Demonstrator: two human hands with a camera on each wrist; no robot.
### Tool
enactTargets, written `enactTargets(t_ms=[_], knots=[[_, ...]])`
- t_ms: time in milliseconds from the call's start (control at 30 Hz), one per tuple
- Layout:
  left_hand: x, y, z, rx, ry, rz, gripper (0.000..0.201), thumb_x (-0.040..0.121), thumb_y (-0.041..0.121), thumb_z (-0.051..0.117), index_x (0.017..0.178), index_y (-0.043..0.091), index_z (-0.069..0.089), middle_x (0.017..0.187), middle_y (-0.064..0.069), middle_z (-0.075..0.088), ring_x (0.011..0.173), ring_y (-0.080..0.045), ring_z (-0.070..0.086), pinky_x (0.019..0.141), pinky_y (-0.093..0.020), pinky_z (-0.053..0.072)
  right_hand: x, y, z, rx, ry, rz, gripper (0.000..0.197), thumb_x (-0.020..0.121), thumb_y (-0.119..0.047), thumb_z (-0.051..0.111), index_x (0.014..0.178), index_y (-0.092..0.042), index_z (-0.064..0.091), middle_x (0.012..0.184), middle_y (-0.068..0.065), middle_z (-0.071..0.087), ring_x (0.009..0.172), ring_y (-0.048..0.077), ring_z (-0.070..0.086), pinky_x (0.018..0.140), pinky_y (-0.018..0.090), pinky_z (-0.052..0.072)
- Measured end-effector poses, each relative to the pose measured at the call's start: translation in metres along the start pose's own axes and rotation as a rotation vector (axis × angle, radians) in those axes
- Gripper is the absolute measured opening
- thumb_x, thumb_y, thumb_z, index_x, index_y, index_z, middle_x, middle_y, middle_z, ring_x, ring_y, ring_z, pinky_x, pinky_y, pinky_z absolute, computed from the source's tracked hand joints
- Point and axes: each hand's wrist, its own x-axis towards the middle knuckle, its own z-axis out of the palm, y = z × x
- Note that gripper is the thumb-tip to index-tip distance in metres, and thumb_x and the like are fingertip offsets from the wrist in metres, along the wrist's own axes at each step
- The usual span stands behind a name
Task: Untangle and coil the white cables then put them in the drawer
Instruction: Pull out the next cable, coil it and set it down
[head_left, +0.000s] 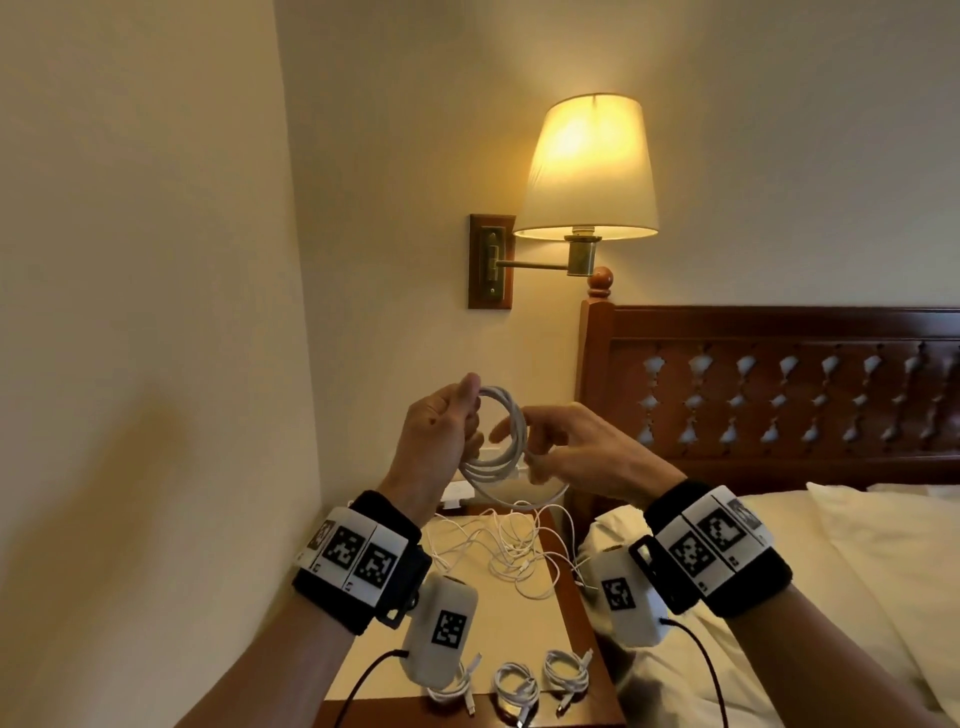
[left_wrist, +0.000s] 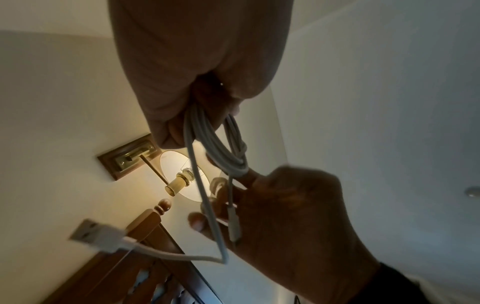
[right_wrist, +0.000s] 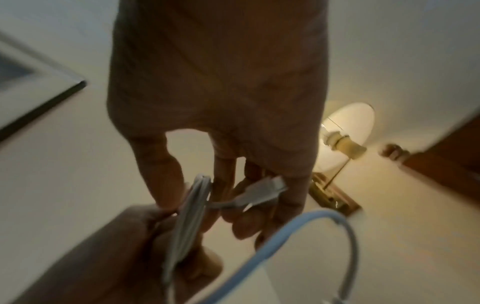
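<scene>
The left hand (head_left: 441, 426) grips a white cable coil (head_left: 498, 441) held in the air above the surface (head_left: 540, 639), while the right hand (head_left: 576, 447) pinches the loose plug end beside the loops. The cable looks light, soft and springy, so it is best held where the loops cross. Tangled cables (head_left: 509, 551) lie at the surface's far edge, three small coils (head_left: 514, 686) at its near edge; no drawer shows.

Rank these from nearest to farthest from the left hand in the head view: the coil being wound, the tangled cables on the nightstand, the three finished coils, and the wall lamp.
1. Coil being wound: held in the left hand.
2. Tangled cables: below, on the nightstand.
3. Wall lamp, up and right, and the three finished coils, at the nightstand's near edge: too close to call.
</scene>
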Motion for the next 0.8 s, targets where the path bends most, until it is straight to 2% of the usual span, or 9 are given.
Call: enactTargets(t_ms=[33, 133, 233, 333, 433, 567, 633, 700, 800], knots=[[0.0, 0.0, 0.0, 0.013, -0.017, 0.005, 0.035, 0.101, 0.036, 0.043, 0.071, 0.019, 0.049, 0.055, 0.006, 0.03, 0.051, -0.009, 0.027, 0.051, -0.024, 0.029, -0.001, -0.001, 0.002, 0.159, 0.002, 0.026, 0.019, 0.086, -0.02, 0.061, 0.102, -0.016, 0.069, 0.088, 0.007, 0.066, 0.085, 0.023, 0.061, 0.082, 0.036, 0.052], [0.0, -0.003, 0.001, 0.071, -0.035, 0.029, 0.033, 0.1, 0.037, 0.043, 0.077, 0.016, 0.051, 0.056, 0.005, 0.034, 0.052, -0.009, 0.03, 0.051, -0.023, 0.031, -0.001, -0.004, 0.01, 0.42, 0.111, 0.088, 0.043, 0.098, -0.044, 0.047, 0.094, -0.008, 0.07, 0.085, 0.004, 0.067, 0.075, 0.018, 0.058, 0.076, 0.036, 0.047], [0.0, -0.008, -0.002, 0.102, -0.024, 0.045, 0.034, 0.1, 0.039, 0.041, 0.082, 0.014, 0.054, 0.057, 0.005, 0.036, 0.053, -0.009, 0.034, 0.052, -0.022, 0.034, -0.001, -0.004, 0.02, 0.565, 0.132, 0.056, 0.04, 0.102, -0.036, 0.039, 0.101, -0.007, 0.066, 0.08, 0.002, 0.062, 0.066, 0.011, 0.05, 0.06, 0.025, 0.039], [0.001, -0.012, -0.006, 0.101, -0.031, 0.062, 0.036, 0.099, 0.042, 0.042, 0.091, 0.012, 0.06, 0.06, 0.005, 0.043, 0.058, -0.009, 0.044, 0.058, -0.022, 0.041, 0.001, -0.004, 0.026, 0.686, 0.129, 0.065, 0.032, 0.103, -0.036, 0.039, 0.095, -0.014, 0.061, 0.072, -0.003, 0.056, 0.064, 0.009, 0.046, 0.057, 0.023, 0.035], [0.0, -0.018, -0.01, 0.052, -0.062, 0.081, 0.036, 0.095, 0.045, 0.043, 0.092, 0.014, 0.062, 0.07, 0.001, 0.054, 0.07, -0.014, 0.051, 0.068, -0.029, 0.045, 0.005, -0.007, 0.026, 0.692, 0.143, 0.052, 0.031, 0.105, -0.034, 0.034, 0.089, -0.017, 0.055, 0.066, -0.006, 0.048, 0.06, 0.009, 0.039, 0.056, 0.024, 0.031], [-0.008, -0.035, -0.022, 0.047, -0.155, 0.086, 0.026, 0.093, 0.027, 0.055, 0.11, 0.011, 0.067, 0.088, -0.006, 0.067, 0.073, -0.016, 0.058, 0.058, -0.026, 0.048, 0.009, -0.005, 0.015, 0.764, 0.221, 0.047, 0.034, 0.105, -0.034, 0.031, 0.087, -0.017, 0.053, 0.064, -0.007, 0.046, 0.059, 0.01, 0.035, 0.057, 0.026, 0.028], [-0.014, -0.048, -0.029, 0.073, -0.119, 0.126, 0.022, 0.093, 0.02, 0.056, 0.102, 0.005, 0.069, 0.082, -0.008, 0.069, 0.065, -0.014, 0.058, 0.053, -0.024, 0.046, 0.01, -0.003, 0.009, 0.83, 0.258, 0.052, 0.034, 0.106, -0.034, 0.029, 0.087, -0.017, 0.051, 0.064, -0.007, 0.044, 0.06, 0.01, 0.034, 0.057, 0.026, 0.027], [-0.021, -0.061, -0.034, 0.126, -0.071, 0.152, 0.024, 0.092, 0.021, 0.057, 0.087, 0.001, 0.069, 0.073, -0.005, 0.068, 0.06, -0.009, 0.056, 0.054, -0.018, 0.044, 0.01, -0.002, 0.002, 0.894, 0.281, 0.041, 0.033, 0.106, -0.033, 0.029, 0.087, -0.017, 0.05, 0.064, -0.006, 0.042, 0.06, 0.011, 0.033, 0.057, 0.027, 0.026], [-0.028, -0.086, -0.045, 0.22, -0.046, 0.085, 0.024, 0.093, 0.017, 0.06, 0.073, 0.008, 0.068, 0.063, 0.006, 0.061, 0.05, 0.002, 0.046, 0.053, -0.01, 0.036, 0.009, 0.0, -0.006, 0.921, 0.304, 0.036, 0.034, 0.106, -0.033, 0.027, 0.088, -0.017, 0.05, 0.065, -0.006, 0.041, 0.06, 0.011, 0.034, 0.059, 0.027, 0.026]])
